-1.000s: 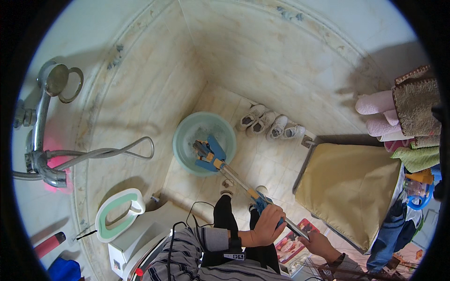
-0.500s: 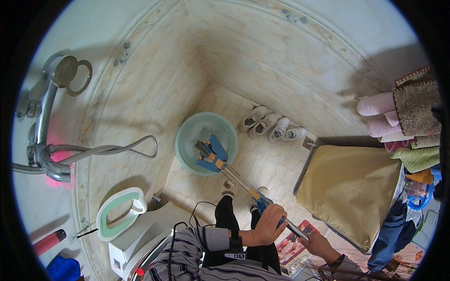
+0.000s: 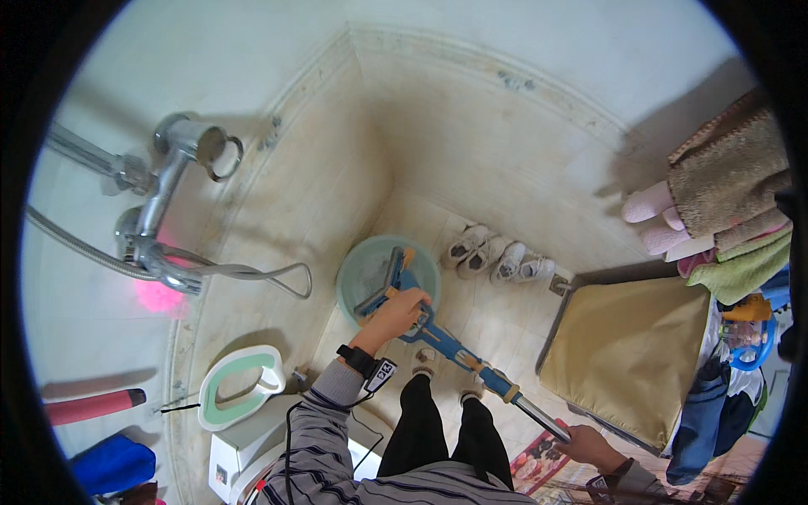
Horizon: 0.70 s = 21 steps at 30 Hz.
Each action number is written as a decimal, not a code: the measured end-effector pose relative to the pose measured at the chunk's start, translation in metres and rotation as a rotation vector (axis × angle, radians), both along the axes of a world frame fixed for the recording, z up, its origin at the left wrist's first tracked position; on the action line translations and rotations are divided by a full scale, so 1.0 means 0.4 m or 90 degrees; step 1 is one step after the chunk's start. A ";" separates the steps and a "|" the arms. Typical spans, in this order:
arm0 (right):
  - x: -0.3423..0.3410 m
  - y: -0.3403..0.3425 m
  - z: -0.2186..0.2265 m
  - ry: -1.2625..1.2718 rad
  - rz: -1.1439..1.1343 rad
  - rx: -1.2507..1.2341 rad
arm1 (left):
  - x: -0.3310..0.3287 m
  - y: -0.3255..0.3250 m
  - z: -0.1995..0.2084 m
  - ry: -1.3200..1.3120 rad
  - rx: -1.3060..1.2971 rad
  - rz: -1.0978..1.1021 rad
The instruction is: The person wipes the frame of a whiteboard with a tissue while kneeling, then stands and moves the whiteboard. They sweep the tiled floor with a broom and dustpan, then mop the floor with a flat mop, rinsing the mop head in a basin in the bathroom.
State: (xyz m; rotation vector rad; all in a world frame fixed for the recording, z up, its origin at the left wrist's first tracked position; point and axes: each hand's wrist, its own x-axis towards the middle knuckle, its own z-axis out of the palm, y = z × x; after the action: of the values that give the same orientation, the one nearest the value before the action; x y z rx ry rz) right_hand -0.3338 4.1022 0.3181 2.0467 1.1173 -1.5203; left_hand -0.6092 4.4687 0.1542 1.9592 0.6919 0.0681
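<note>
Blue-and-orange mop (image 3: 438,337) lies on a diagonal from lower right to centre, its metal upper shaft gripped by the right hand (image 3: 589,444) near the lower edge, fingers clenched round the pole. Left hand (image 3: 400,310) now sits far down the shaft, just behind the mop head, fingers wrapped over the orange wringer part; a second ago this hand held the handle much nearer the body, beside the right. The shift reads as a move from steering the pole to working the head itself, probably squeezing or adjusting it over the water. Mop head rests inside the teal basin (image 3: 358,282), which stands on the tiled floor (image 3: 505,324) in the corner, as before.

Room for movement is narrow. Feet (image 3: 446,370) stand just behind the basin. To the left, a white unit carrying a green-rimmed seat (image 3: 240,385) stands close to the left elbow; to the right, a tan covered box (image 3: 627,353) stands just beside the shaft. Beyond the basin, two pairs of pale shoes (image 3: 497,257) line the floor against the far wall, near the basin rim. Wall tap (image 3: 172,181) and hose (image 3: 244,273) project on the left, well apart from both hands. Open floor remains chiefly between basin, shoes and box.
</note>
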 end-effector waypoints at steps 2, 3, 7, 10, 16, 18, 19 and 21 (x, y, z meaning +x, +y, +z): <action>0.008 -0.007 0.032 -0.034 0.031 0.000 | -0.005 -0.009 0.002 0.136 0.174 -0.046; 0.014 -0.007 0.050 -0.059 0.052 -0.003 | 0.004 -0.026 0.008 0.168 0.194 -0.091; 0.034 0.012 0.154 -0.112 0.098 0.058 | 0.060 -0.138 0.071 -0.023 0.215 -0.195; 0.039 0.055 0.261 -0.208 0.160 0.099 | 0.136 -0.190 0.147 -0.060 0.201 -0.296; 0.030 0.167 0.491 -0.358 0.324 0.245 | 0.256 -0.194 0.291 -0.154 0.080 -0.391; 0.027 0.202 0.556 -0.383 0.443 0.387 | 0.272 -0.179 0.321 -0.084 0.093 -0.374; 0.027 0.215 0.586 -0.385 0.513 0.531 | 0.273 -0.173 0.331 -0.046 0.095 -0.363; 0.017 0.280 0.612 -0.503 0.551 0.422 | 0.273 -0.162 0.347 -0.116 0.067 -0.282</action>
State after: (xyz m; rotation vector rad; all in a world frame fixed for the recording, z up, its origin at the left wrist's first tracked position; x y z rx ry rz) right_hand -0.3269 4.2141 0.5630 1.7687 1.8759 0.0997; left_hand -0.4999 4.4041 0.2928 2.1326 0.1294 0.0118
